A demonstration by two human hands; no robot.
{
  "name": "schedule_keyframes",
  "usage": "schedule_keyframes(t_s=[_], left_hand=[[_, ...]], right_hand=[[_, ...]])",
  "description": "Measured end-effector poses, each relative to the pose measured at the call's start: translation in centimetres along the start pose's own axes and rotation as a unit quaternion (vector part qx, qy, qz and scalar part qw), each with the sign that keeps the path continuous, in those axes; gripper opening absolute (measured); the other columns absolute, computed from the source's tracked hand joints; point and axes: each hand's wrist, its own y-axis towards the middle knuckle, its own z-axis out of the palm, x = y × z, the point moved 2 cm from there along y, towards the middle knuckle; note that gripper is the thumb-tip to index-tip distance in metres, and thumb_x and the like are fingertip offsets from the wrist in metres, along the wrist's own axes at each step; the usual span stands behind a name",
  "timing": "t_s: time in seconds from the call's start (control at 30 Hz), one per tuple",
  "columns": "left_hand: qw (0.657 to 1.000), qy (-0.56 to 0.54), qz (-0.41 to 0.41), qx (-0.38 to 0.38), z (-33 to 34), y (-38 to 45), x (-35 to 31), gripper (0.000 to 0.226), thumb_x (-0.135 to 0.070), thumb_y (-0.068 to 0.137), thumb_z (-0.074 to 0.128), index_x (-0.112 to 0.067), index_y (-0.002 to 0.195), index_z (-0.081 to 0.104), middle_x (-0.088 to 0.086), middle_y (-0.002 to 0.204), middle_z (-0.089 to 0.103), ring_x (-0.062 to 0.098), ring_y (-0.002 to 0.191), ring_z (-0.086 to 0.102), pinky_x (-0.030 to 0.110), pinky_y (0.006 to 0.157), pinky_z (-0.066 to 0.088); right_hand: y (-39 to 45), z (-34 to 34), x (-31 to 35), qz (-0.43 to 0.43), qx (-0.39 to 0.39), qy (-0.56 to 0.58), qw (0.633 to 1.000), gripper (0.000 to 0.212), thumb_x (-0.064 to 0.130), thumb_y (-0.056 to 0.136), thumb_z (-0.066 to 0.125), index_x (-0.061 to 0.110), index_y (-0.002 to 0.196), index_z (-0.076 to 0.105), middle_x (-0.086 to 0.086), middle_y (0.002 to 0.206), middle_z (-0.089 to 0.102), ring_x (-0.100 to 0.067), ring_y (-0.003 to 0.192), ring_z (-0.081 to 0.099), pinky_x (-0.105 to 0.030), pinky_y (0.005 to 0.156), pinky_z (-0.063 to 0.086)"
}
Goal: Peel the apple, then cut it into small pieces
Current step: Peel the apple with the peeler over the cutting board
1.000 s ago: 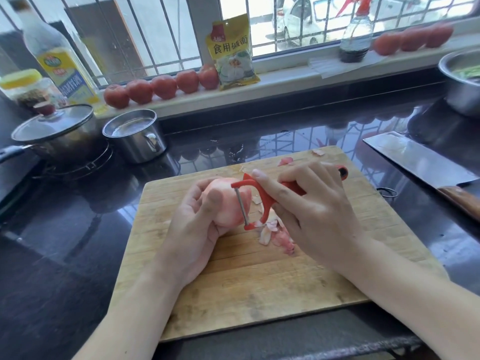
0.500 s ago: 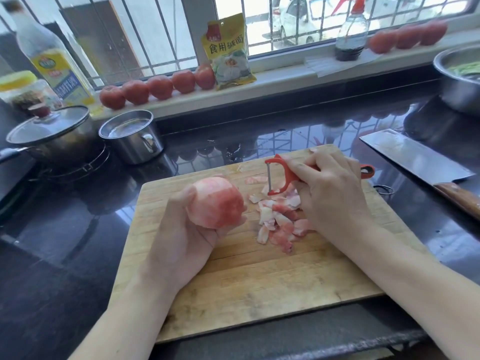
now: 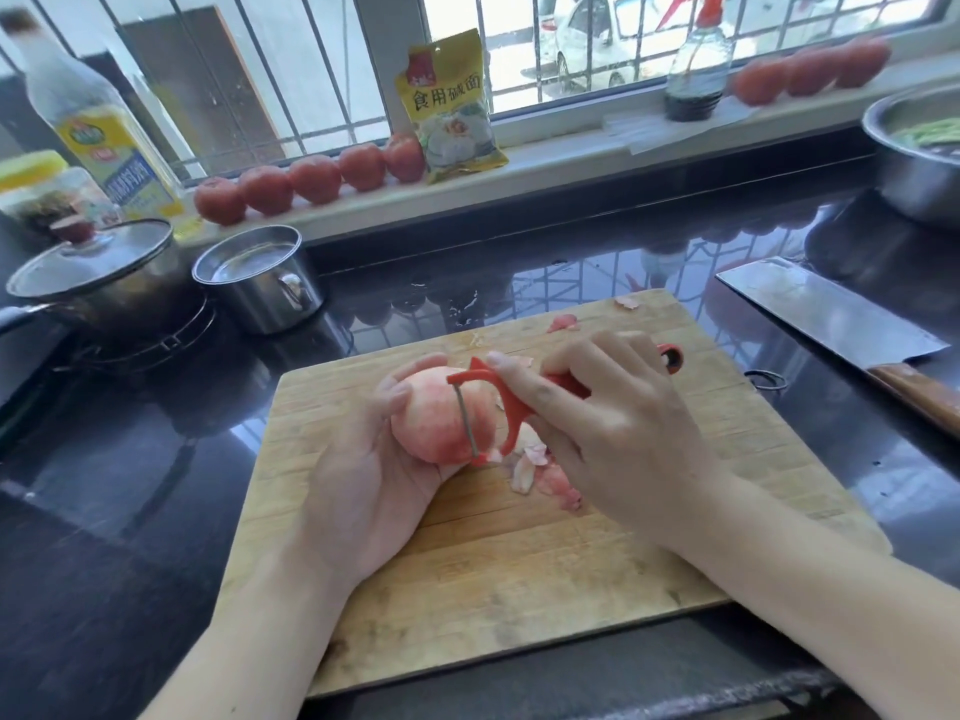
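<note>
A pink, partly peeled apple (image 3: 434, 420) is held over the wooden cutting board (image 3: 519, 589) by my left hand (image 3: 363, 485), whose fingers and thumb curl round it. My right hand (image 3: 613, 433) grips the red peeler (image 3: 498, 402) by its handle. The peeler's metal blade lies against the apple's right side. A small heap of pink peel strips (image 3: 540, 470) lies on the board just below the peeler, partly hidden by my right hand.
A cleaver (image 3: 831, 314) with a wooden handle lies on the dark counter right of the board. A lidded pot (image 3: 88, 272) and a steel cup (image 3: 260, 278) stand at the left. Tomatoes (image 3: 311, 179), a bottle and a packet line the windowsill. A steel bowl (image 3: 914, 148) sits far right.
My right hand had drawn the peeler away to the right of the apple; now it is back with the blade on the apple's right side. My left hand still holds the apple.
</note>
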Motion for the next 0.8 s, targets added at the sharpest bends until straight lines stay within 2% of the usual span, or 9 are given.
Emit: schedule_keyframes(t_s=[0.1,0.17,0.23,0.37,0.5,0.7,0.8], left_hand=[[1.000,0.025,0.009,0.001,0.1,0.0,0.0,0.050,-0.033,0.096,0.056,-0.005,0.138,0.052,0.022,0.119,0.064,0.032,0.102,0.065,0.044,0.084,0.054],[0.998,0.063,0.027,-0.002,0.0,0.0,0.1,0.070,-0.039,0.091,0.072,0.002,0.142,0.048,0.024,0.120,0.064,0.034,0.104,0.065,0.044,0.085,0.056],[0.997,0.073,0.037,-0.008,0.0,0.1,0.2,0.077,-0.031,0.084,0.080,0.003,0.144,0.045,0.024,0.118,0.063,0.034,0.102,0.064,0.043,0.083,0.056],[0.998,0.023,0.048,-0.020,-0.5,0.2,0.1,0.065,-0.027,0.087,0.067,0.008,0.138,0.046,0.026,0.124,0.058,0.042,0.114,0.058,0.054,0.093,0.052],[0.998,-0.015,0.045,-0.041,-0.3,-0.1,-0.2,0.058,-0.032,0.090,0.065,0.005,0.133,0.054,0.024,0.120,0.065,0.042,0.114,0.066,0.050,0.090,0.060],[0.996,0.032,0.049,-0.064,-0.3,-0.1,-0.1,0.071,-0.047,0.097,0.059,0.009,0.140,0.046,0.029,0.125,0.063,0.047,0.119,0.064,0.053,0.087,0.059],[0.993,0.084,0.073,-0.049,0.0,0.0,0.0,0.090,-0.055,0.093,0.067,0.015,0.139,0.036,0.033,0.119,0.059,0.049,0.107,0.059,0.056,0.087,0.052]], right_hand=[[-0.1,0.0,0.2,-0.022,0.031,-0.005,0.999,0.037,0.020,0.099,0.063,0.014,0.135,0.064,-0.006,0.091,0.063,-0.027,0.084,0.058,-0.039,0.081,0.040],[-0.1,-0.1,0.3,-0.018,0.036,-0.004,0.999,0.037,0.020,0.100,0.060,0.014,0.136,0.064,-0.006,0.091,0.063,-0.027,0.085,0.059,-0.039,0.082,0.040],[0.0,-0.1,0.4,0.000,0.036,0.001,0.999,0.039,0.017,0.097,0.062,0.014,0.135,0.065,-0.005,0.091,0.062,-0.027,0.085,0.058,-0.039,0.082,0.041],[-0.1,0.5,-1.0,0.066,0.058,-0.035,0.995,0.044,0.014,0.087,0.066,0.019,0.130,0.069,-0.002,0.091,0.061,-0.027,0.087,0.058,-0.042,0.084,0.040],[-0.4,0.1,-2.6,0.131,0.030,-0.052,0.990,0.040,0.012,0.089,0.069,0.020,0.128,0.070,0.000,0.092,0.062,-0.026,0.091,0.055,-0.040,0.087,0.035],[-0.1,0.4,-1.7,0.100,0.026,0.018,0.995,0.039,0.020,0.095,0.059,0.019,0.134,0.065,0.000,0.094,0.064,-0.025,0.092,0.059,-0.043,0.085,0.044],[0.1,0.0,-0.5,0.035,0.023,0.044,0.998,0.035,0.021,0.102,0.054,0.015,0.134,0.065,-0.002,0.089,0.063,-0.025,0.083,0.058,-0.040,0.079,0.044]])
